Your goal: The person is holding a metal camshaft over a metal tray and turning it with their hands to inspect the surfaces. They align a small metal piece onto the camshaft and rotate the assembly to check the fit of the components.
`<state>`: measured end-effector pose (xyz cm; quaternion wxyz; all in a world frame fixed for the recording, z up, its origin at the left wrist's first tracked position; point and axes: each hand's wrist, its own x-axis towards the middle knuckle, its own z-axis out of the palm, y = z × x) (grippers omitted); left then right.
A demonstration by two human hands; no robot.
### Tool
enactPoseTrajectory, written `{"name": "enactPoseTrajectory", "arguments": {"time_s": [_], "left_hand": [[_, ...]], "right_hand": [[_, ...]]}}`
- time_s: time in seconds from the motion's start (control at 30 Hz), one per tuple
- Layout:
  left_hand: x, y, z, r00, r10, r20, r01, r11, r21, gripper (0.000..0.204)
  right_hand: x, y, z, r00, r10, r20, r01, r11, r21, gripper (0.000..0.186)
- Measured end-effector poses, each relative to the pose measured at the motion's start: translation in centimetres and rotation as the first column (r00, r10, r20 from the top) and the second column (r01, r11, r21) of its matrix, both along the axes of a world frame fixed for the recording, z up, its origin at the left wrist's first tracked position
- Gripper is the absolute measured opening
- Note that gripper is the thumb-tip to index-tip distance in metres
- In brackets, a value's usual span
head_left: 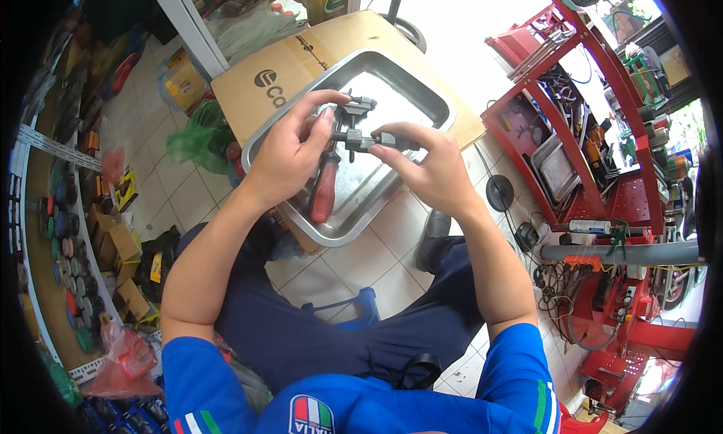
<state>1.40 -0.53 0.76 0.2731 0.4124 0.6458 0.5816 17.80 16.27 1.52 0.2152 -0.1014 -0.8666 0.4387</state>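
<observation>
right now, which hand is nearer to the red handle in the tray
Left. The left hand is just up and left of the red handle in the picture; the right hand is farther off, to its right, at the dark metal tool.

Dark lettering (pixel 276 96) marks the cardboard box (pixel 361 31); small letters (pixel 311 427) cross the chest badge (pixel 311 414).

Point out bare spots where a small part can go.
Free: the tray floor between the red handle and right hand, and between that hand and the far rim; also the cardboard left of the tray. Crowded: around the metal tool and left hand.
</observation>
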Motion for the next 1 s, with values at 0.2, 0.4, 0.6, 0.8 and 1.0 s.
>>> {"name": "enactPoseTrajectory", "arguments": {"time_s": [0.2, 0.4, 0.6, 0.8, 1.0], "left_hand": [[-0.8, -0.2, -0.4, 0.999, -0.005, -0.053, 0.004, 1.0, -0.024, 0.033], [-0.8, -0.3, 0.0, 0.971, -0.032, -0.239, 0.05, 0.997, 0.066, 0.051], [-0.6, -0.2, -0.3, 0.991, -0.068, -0.113, 0.074, 0.996, 0.05, 0.038], [-0.4, -0.1, 0.2, 1.0, 0.01, -0.007, -0.01, 1.0, 0.012, 0.031], [-1.3, -0.3, 0.7, 0.98, 0.011, 0.2, 0.0, 0.998, -0.056, 0.032]], "right_hand": [[0.2, 0.2, -0.2, 0.999, -0.02, -0.031, 0.02, 1.0, -0.002, 0.031], [0.3, 0.6, 0.2, 0.998, -0.057, 0.005, 0.057, 0.998, -0.032, 0.03], [-0.1, 0.4, -0.2, 1.0, -0.016, -0.023, 0.015, 1.0, -0.027, 0.029], [-0.5, -0.3, 0.3, 0.999, 0.013, -0.052, -0.013, 1.0, -0.006, 0.03], [-0.8, -0.3, 0.0, 0.993, 0.022, -0.12, -0.008, 0.993, 0.118, 0.03]]}}
